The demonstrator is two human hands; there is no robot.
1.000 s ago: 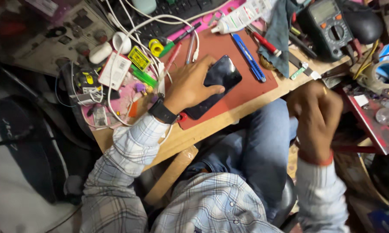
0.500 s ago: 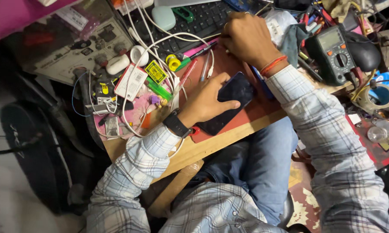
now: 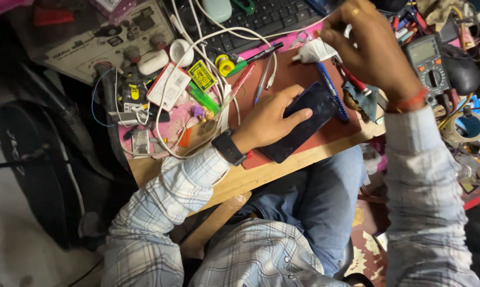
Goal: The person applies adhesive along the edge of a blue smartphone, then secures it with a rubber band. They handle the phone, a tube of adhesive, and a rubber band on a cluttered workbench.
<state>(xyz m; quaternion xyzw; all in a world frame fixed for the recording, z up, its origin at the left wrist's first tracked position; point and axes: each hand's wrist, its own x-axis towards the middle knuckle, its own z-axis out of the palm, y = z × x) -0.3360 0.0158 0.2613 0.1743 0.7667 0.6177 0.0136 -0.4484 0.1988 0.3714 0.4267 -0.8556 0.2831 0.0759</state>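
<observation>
A dark phone (image 3: 317, 109) lies face down on a brown mat (image 3: 288, 74) at the front of the wooden bench. My left hand (image 3: 269, 119), with a black watch on its wrist, lies across the phone's left half and holds it down, thumb on the near edge. My right hand (image 3: 370, 50) is raised at the mat's far right corner, a ring on one finger and a red thread at the wrist. Its curled fingers close over the end of a white tube (image 3: 313, 52). A blue pen (image 3: 331, 95) lies just right of the phone.
A black keyboard (image 3: 274, 16) sits behind the mat, and white cables (image 3: 197, 48) loop across it. A multimeter (image 3: 428, 61), a black mouse (image 3: 460, 69) and a tape roll (image 3: 466, 130) crowd the right. Small parts, a yellow tape roll (image 3: 225, 65) and a green lighter (image 3: 203, 98) lie left.
My right hand rose from beside my lap to the far edge of the mat and settled on the white tube. My left hand stayed on the phone.
</observation>
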